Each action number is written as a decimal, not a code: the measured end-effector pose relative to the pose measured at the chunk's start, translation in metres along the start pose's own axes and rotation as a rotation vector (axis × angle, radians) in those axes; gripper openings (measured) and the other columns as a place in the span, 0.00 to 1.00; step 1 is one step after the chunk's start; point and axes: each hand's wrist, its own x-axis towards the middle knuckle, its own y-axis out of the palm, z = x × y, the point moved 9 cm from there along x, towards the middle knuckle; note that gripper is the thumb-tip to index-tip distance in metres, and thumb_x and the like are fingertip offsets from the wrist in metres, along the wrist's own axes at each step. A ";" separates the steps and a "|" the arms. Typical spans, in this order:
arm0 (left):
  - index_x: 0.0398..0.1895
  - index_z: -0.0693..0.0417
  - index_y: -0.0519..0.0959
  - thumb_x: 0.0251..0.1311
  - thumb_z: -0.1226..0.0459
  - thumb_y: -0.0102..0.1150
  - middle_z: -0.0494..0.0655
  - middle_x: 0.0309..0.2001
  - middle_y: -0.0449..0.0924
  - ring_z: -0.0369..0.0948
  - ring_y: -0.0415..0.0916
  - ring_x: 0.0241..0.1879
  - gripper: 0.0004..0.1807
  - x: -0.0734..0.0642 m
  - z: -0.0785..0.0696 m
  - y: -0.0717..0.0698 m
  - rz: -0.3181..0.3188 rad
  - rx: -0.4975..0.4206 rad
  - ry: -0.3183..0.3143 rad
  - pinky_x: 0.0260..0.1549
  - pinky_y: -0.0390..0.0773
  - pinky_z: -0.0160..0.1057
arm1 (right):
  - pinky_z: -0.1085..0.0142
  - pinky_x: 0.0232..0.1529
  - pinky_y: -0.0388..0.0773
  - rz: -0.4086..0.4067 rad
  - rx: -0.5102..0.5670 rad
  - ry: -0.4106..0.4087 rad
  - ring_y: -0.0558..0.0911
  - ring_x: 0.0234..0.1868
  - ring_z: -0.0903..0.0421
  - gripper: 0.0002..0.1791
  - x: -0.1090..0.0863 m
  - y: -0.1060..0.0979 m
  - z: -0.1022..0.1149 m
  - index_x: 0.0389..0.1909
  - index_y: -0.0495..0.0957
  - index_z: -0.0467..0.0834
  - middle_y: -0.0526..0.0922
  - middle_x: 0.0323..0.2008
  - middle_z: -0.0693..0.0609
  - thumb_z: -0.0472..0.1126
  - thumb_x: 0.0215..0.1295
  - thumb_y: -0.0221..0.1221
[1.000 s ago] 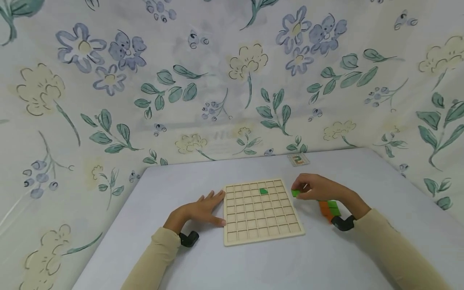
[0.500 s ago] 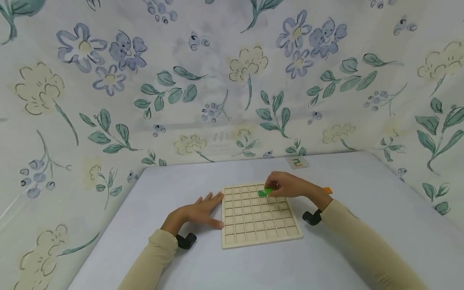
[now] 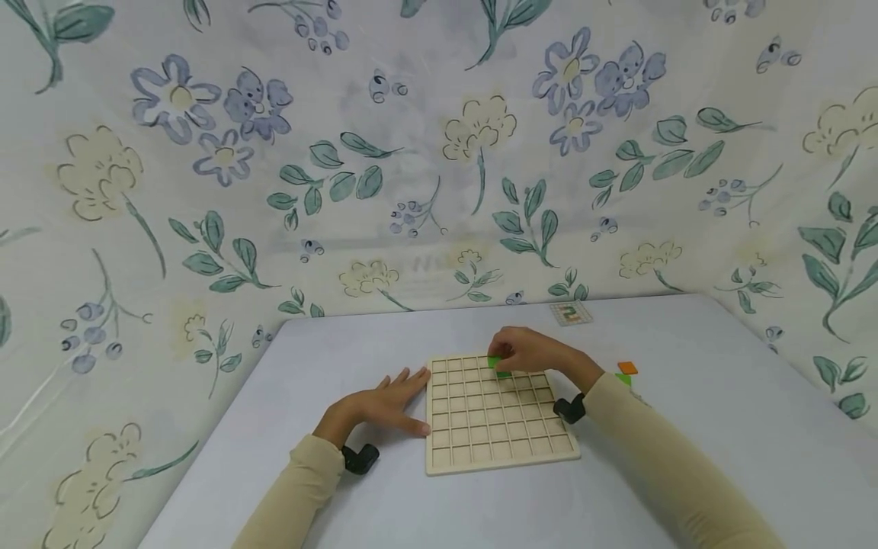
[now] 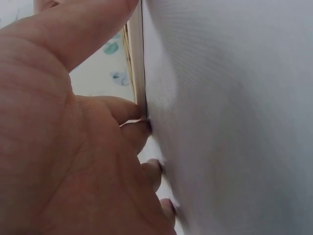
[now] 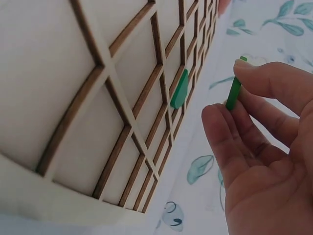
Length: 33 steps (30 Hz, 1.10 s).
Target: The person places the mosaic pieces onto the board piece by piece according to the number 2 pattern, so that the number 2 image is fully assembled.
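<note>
A pale wooden grid board [image 3: 480, 435] lies on the table, divided into square cells. My left hand [image 3: 387, 404] rests at its left edge with fingers spread; in the left wrist view the fingertips [image 4: 134, 113] meet the board's side. Over the back rows, my right hand [image 3: 531, 351] pinches a light green tile [image 5: 234, 93] between thumb and fingers, held off the board in the right wrist view. A darker green tile [image 5: 180, 90] with a rounded corner sits in a cell close by. In the head view the right hand partly covers it.
An orange tile [image 3: 627, 367] and a green tile [image 3: 623, 378] show to the right of the board, others hidden by the right sleeve. A small printed card [image 3: 571, 313] lies at the table's back edge. Behind hangs a flowered cloth [image 3: 425, 191].
My right hand has moved left from beside the board to above its back rows, carrying the light green tile. The left hand stays at the board's left edge.
</note>
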 end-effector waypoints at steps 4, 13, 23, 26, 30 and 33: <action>0.81 0.57 0.42 0.54 0.40 0.67 0.53 0.82 0.37 0.57 0.28 0.81 0.62 -0.002 -0.002 -0.001 -0.001 -0.001 0.007 0.76 0.31 0.63 | 0.68 0.45 0.79 0.009 -0.007 -0.011 0.78 0.41 0.61 0.07 0.005 0.004 -0.002 0.43 0.82 0.43 0.80 0.42 0.50 0.38 0.66 0.64; 0.81 0.58 0.42 0.54 0.40 0.67 0.54 0.82 0.38 0.58 0.28 0.80 0.62 -0.002 -0.001 -0.002 -0.001 0.013 0.015 0.76 0.32 0.64 | 0.69 0.44 0.79 0.016 -0.019 0.011 0.79 0.40 0.62 0.07 0.014 0.013 -0.008 0.42 0.83 0.43 0.81 0.40 0.51 0.39 0.64 0.66; 0.81 0.57 0.43 0.54 0.41 0.68 0.53 0.82 0.38 0.57 0.29 0.81 0.62 -0.002 0.001 0.000 -0.007 0.011 0.007 0.76 0.33 0.63 | 0.68 0.45 0.79 0.026 -0.048 -0.028 0.80 0.40 0.61 0.08 0.015 0.017 0.000 0.42 0.83 0.42 0.82 0.40 0.51 0.40 0.64 0.67; 0.81 0.57 0.43 0.54 0.41 0.67 0.53 0.82 0.38 0.57 0.29 0.81 0.61 -0.003 -0.002 -0.001 -0.011 0.005 0.012 0.76 0.33 0.62 | 0.68 0.45 0.79 0.030 -0.052 -0.010 0.79 0.40 0.61 0.08 0.015 0.018 -0.001 0.42 0.83 0.43 0.81 0.40 0.51 0.40 0.64 0.67; 0.81 0.58 0.43 0.55 0.42 0.68 0.54 0.82 0.38 0.57 0.29 0.81 0.61 -0.003 -0.003 -0.001 -0.014 0.000 0.019 0.76 0.33 0.63 | 0.68 0.44 0.77 0.039 -0.049 0.017 0.77 0.39 0.61 0.07 0.016 0.020 -0.004 0.42 0.83 0.44 0.80 0.40 0.52 0.40 0.65 0.66; 0.80 0.58 0.44 0.55 0.43 0.68 0.54 0.82 0.38 0.57 0.29 0.81 0.60 -0.002 -0.002 0.000 -0.017 -0.012 0.019 0.76 0.32 0.62 | 0.68 0.43 0.77 0.042 -0.049 0.021 0.76 0.39 0.61 0.07 0.017 0.022 -0.005 0.42 0.83 0.45 0.80 0.39 0.53 0.40 0.65 0.66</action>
